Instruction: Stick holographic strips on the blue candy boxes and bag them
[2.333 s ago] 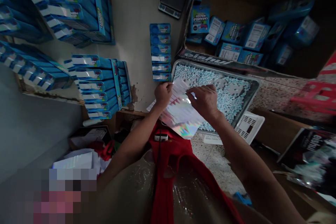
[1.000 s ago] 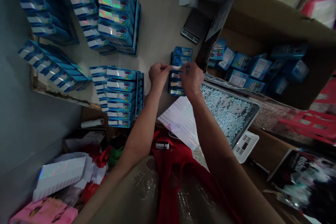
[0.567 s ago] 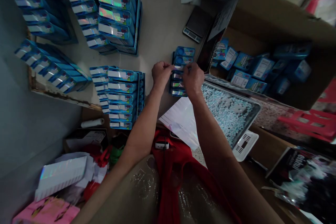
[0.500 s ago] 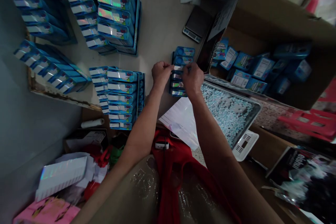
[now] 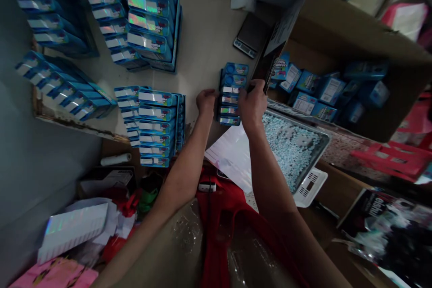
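A short row of blue boxes (image 5: 233, 94) lies on the table between my hands. Shiny label strips cross several of their narrow faces, while the two farthest faces show round marks and no strip. My left hand (image 5: 206, 101) is at the row's left edge with its fingers curled together; anything in them is hidden. Along the right side, beside the carton wall, is my right hand (image 5: 254, 104), thumb and forefinger apart with nothing visible between them. A shiny white sheet (image 5: 232, 155) lies nearer my lap, partly behind my right forearm.
Stacked labelled blue boxes (image 5: 154, 123) fill the table's left side. At right stand an open carton (image 5: 344, 15) holding more blue boxes, a small scale (image 5: 249, 36) and a tray (image 5: 329, 137) of pale blue pellets. The table's worn edge (image 5: 81, 126) runs left.
My hands have drawn apart from the third box's face, the left moving left and the right shifting right. A label strip lies across that face. The view has shifted slightly.
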Demonstrator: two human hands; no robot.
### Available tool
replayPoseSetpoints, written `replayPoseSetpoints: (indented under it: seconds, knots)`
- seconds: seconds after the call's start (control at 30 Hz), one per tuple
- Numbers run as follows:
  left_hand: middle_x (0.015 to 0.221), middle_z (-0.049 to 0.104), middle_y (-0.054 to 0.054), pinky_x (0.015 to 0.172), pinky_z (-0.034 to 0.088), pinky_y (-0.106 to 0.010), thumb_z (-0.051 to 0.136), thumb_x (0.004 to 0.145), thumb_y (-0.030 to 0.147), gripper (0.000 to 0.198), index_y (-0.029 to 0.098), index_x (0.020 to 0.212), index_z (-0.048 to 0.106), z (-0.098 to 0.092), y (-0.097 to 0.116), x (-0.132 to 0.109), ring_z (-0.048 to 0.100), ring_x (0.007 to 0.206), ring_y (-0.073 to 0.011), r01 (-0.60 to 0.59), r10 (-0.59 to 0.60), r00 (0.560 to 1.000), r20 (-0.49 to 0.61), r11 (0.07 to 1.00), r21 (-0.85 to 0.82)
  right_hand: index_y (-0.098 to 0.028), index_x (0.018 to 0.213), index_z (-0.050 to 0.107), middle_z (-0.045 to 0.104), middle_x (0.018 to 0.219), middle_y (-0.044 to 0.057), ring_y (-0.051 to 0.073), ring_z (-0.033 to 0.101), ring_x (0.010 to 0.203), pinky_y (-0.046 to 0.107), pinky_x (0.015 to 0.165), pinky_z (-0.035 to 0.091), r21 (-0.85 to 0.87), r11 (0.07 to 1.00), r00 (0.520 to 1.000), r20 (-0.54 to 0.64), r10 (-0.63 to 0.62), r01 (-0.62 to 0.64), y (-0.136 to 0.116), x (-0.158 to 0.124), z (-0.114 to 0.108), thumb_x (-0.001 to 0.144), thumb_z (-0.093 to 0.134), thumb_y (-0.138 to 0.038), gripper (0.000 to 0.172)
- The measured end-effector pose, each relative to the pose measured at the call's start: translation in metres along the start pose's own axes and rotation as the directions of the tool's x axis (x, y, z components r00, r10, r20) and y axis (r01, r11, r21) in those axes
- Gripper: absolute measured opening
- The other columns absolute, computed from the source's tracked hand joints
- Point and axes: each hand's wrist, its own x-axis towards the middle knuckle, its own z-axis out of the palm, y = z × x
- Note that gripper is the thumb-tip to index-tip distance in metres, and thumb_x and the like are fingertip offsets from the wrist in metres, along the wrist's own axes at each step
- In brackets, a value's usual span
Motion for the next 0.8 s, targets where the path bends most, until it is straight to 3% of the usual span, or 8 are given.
replayPoseSetpoints:
  seconds: [0.03,0.1,0.2,0.3,0.4,0.5,0.6,0.8]
  knots:
    - [0.084,0.071,-0.001,0.084,0.055,-0.031,0.078,0.077,0.013,0.017,0.021,0.084,0.065,-0.002,0.001,-0.004,0.072,0.090,-0.0191,-0.046,0.048,0.998,-0.052,0.998,0.033,-0.022,0.124,0.048,0.070,0.103,0.010,0.031,0.071,0.101,0.046,0.089,0.054,0.035,0.998,0.999,-0.014,-0.042,0.042,0.002,-0.002,-0.004,0.098,0.052,-0.035,0.028]
    - [0.089,0.072,-0.002,0.089,0.054,-0.029,0.079,0.082,0.021,0.013,0.021,0.085,0.066,-0.009,0.005,-0.019,0.071,0.098,-0.0189,-0.176,0.179,0.983,-0.048,0.983,0.060,-0.023,0.126,0.048,0.069,0.097,0.007,0.028,0.072,0.093,0.045,0.085,0.055,0.119,0.988,0.995,-0.031,-0.100,0.103,0.005,-0.005,-0.011,0.103,0.048,-0.046,0.032]
    - [0.092,0.074,-0.004,0.089,0.055,-0.029,0.074,0.091,0.044,0.023,0.021,0.087,0.070,-0.025,0.013,-0.050,0.071,0.096,-0.0191,-0.308,0.305,0.941,0.145,0.951,-0.001,-0.022,0.127,0.049,0.066,0.090,0.005,0.023,0.071,0.080,0.040,0.076,0.057,0.278,0.954,0.994,-0.040,-0.101,0.108,0.008,-0.004,-0.015,0.104,0.045,-0.058,0.043]
    - [0.094,0.076,-0.007,0.083,0.059,-0.032,0.074,0.089,0.057,0.039,0.020,0.100,0.073,-0.036,0.017,-0.077,0.072,0.086,-0.0191,-0.136,0.169,0.896,0.411,0.985,-0.109,-0.021,0.127,0.051,0.065,0.086,0.002,0.019,0.068,0.071,0.034,0.065,0.056,0.443,0.895,0.999,-0.007,-0.043,0.042,0.007,0.000,-0.013,0.101,0.048,-0.064,0.050]
    - [0.092,0.077,-0.007,0.078,0.061,-0.032,0.087,0.078,0.048,0.041,0.019,0.101,0.071,-0.035,0.015,-0.086,0.072,0.078,-0.0166,0.054,0.008,0.856,0.517,0.993,-0.106,-0.021,0.127,0.053,0.064,0.082,0.000,0.017,0.066,0.066,0.031,0.061,0.056,0.518,0.855,0.999,0.042,0.016,-0.035,0.003,0.001,-0.012,0.101,0.049,-0.061,0.047]
    - [0.082,0.072,-0.002,0.081,0.060,-0.029,0.088,0.076,0.037,0.031,0.019,0.087,0.066,-0.029,0.014,-0.080,0.068,0.071,-0.0111,0.090,-0.017,0.884,0.466,0.987,-0.134,-0.022,0.125,0.055,0.063,0.079,-0.001,0.016,0.066,0.067,0.031,0.064,0.057,0.507,0.859,0.995,0.096,0.027,-0.073,0.002,0.002,-0.015,0.102,0.049,-0.052,0.038]
    - [0.079,0.068,0.002,0.081,0.058,-0.027,0.082,0.082,0.037,0.028,0.020,0.082,0.060,-0.027,0.019,-0.069,0.064,0.069,-0.0085,0.046,0.005,0.925,0.379,0.991,-0.126,-0.022,0.127,0.054,0.066,0.079,-0.001,0.017,0.068,0.071,0.032,0.069,0.058,0.476,0.876,0.988,0.152,-0.001,-0.072,0.002,0.003,-0.021,0.099,0.054,-0.043,0.035]
    - [0.075,0.064,0.003,0.078,0.053,-0.024,0.077,0.087,0.034,0.023,0.022,0.079,0.058,-0.022,0.041,-0.046,0.063,0.076,-0.0118,-0.196,0.164,0.953,0.254,0.975,0.106,-0.020,0.126,0.055,0.074,0.096,0.006,0.023,0.073,0.089,0.041,0.086,0.058,0.306,0.950,0.993,0.082,-0.085,0.056,-0.006,0.009,-0.020,0.091,0.055,-0.029,0.036]
